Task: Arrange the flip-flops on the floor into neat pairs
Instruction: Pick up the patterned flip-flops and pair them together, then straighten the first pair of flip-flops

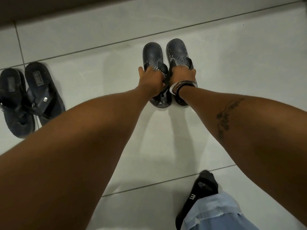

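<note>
Head view: both arms stretched out over the white tiled floor (216, 67). Left hand (152, 77) clenched on the strap of the left patterned flip-flop (152, 55); right hand (182, 73) clenched on the strap of the right patterned flip-flop (177, 50). The two lie side by side, edges nearly touching, heels away from the camera. Bracelets (178, 86) on the right wrist. Second pair, black flip-flops (28, 97), far left, overlapping and askew. Black sock (201, 190) and light-blue jeans (216, 214) bottom right.
</note>
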Demonstrator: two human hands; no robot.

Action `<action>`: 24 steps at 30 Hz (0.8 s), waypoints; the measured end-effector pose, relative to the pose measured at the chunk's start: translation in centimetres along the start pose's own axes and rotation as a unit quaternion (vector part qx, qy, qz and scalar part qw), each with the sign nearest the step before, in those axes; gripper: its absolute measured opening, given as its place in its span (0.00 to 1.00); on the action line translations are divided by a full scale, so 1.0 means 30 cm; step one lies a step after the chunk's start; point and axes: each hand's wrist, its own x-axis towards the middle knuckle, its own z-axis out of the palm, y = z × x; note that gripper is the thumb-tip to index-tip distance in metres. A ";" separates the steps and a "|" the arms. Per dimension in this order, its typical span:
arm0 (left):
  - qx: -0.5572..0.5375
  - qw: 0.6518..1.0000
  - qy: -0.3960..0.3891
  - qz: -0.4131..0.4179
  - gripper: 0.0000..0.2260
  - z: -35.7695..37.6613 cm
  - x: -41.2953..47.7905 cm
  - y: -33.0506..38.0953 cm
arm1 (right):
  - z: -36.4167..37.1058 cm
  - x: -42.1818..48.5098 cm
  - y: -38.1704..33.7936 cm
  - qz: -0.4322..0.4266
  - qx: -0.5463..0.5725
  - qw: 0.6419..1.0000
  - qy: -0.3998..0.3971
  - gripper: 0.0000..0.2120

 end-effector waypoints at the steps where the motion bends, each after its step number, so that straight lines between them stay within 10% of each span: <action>1: -0.011 1.000 0.000 -0.004 0.09 0.000 -0.010 -0.002 | 0.003 -0.002 0.003 -0.009 -0.008 1.000 -0.001 0.16; 14: -0.091 0.966 0.183 -0.158 0.12 -0.107 -0.382 -0.291 | 0.039 -0.212 -0.123 -0.171 -0.065 0.981 0.069 0.14; 24: -0.061 0.868 0.114 -0.479 0.20 -0.232 -0.649 -1.082 | 0.311 -0.279 -0.741 -0.161 -0.092 0.971 -0.148 0.40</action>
